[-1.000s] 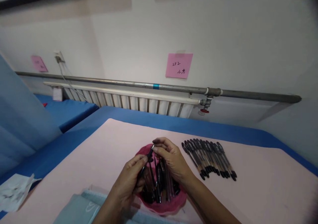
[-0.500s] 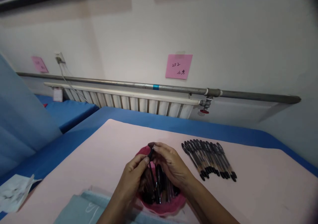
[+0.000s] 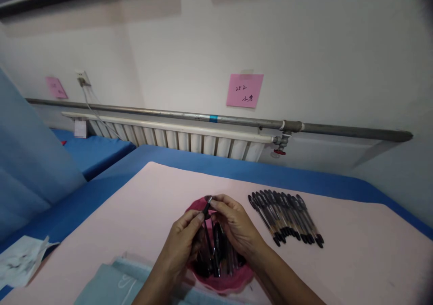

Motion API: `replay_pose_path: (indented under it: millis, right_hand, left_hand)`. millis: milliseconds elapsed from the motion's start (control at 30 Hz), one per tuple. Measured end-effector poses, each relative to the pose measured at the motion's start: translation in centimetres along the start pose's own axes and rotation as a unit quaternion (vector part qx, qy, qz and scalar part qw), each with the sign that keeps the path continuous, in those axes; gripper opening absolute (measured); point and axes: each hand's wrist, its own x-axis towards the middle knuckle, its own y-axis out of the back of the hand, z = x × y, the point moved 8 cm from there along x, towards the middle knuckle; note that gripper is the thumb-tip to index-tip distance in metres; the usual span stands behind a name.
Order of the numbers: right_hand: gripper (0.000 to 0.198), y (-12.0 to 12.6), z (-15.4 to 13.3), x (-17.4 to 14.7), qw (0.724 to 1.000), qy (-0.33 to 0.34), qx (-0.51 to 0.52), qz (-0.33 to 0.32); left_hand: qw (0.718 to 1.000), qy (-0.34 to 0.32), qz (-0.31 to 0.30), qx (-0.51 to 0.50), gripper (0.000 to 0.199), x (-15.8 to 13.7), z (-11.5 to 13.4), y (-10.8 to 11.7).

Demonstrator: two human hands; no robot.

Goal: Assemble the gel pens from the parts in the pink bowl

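Observation:
Over the basket, my left hand (image 3: 182, 236) pinches a pen (image 3: 206, 209) by its black grip section, with the silvery tip end pointing up. My right hand (image 3: 238, 226) has its thumb and fingers closed at that upper end. Below both hands is a pink-red basket (image 3: 226, 288) with a wavy rim, which holds several black-and-clear pens (image 3: 218, 251); my hands hide part of it. To the right, several capped pens (image 3: 282, 217) with clear barrels lie side by side in a slanted row.
A pink sheet (image 3: 162, 192) covers most of the blue bed-like surface (image 3: 189, 159). Light-blue folded fabric (image 3: 101, 284) lies front left, a printed white paper (image 3: 20, 257) beyond it. A radiator (image 3: 182, 141) and pipe (image 3: 162, 113) run along the wall; a blue curtain (image 3: 30, 169) hangs left.
The silvery tip end of the pen between my fingers now shows more clearly. My hands stay in nearly the same place, and the row of pens is unchanged.

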Motion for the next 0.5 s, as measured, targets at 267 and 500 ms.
replay_pose_path:
  millis: [267,500]
  right_hand:
    - [0.015,-0.02,0.25,0.07,1.000,-0.008,0.006,-0.019]
    - [0.015,0.15,0.24,0.12,1.000,-0.011,-0.002,-0.008]
  left_hand:
    - [1.000,0.009,0.005,0.002,0.029,-0.11,-0.07,0.10]
    - [1.000,0.010,0.001,0.004,0.030,-0.07,0.02,-0.09]
